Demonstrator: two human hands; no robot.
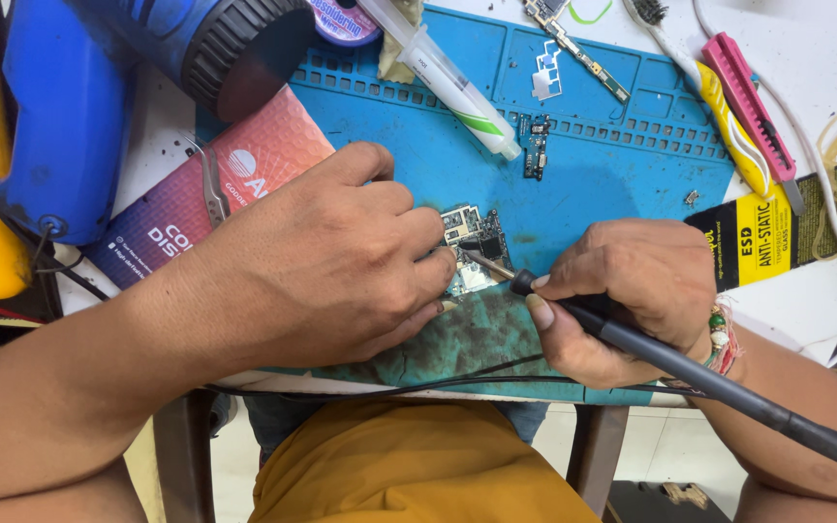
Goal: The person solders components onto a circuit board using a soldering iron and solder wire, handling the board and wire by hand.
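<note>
A small circuit board (472, 247) is pinned to the blue mat (612, 165) by the left hand (331, 261) fingers — a soldering iron (632, 339) is gripped in the right hand (632, 291), tip touching the board.

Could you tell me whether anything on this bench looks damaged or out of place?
Yes: the blue mat is scorched dark and cracked along its near edge, below the circuit board between the left hand and right hand with the soldering iron.
</note>
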